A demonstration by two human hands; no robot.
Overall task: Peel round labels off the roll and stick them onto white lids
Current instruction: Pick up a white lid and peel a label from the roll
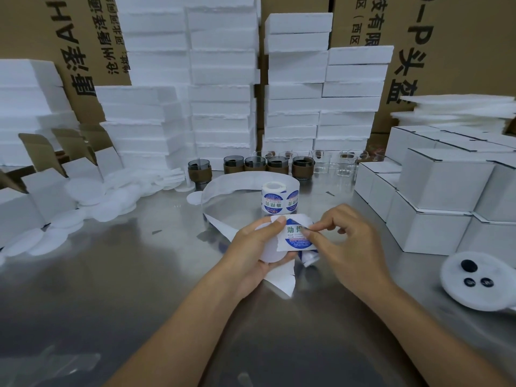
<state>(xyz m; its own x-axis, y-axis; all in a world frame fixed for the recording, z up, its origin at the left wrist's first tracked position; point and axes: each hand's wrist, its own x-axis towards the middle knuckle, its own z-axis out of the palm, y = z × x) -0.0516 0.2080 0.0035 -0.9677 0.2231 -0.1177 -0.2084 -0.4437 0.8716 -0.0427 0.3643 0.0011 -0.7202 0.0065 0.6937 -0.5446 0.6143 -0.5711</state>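
Now peeling: left hand (250, 247) grips lid (269, 254) and backing paper (280, 281); right hand (344, 241) pinches label (294, 241) edge. Lift slowly, keep it flat, centre on lid.

Even, cool overhead light; the steel table (117, 275) shows soft glare patches and dull reflections. Wide-angle bending curves the edges, and the nearest foreground looks slightly blurred.
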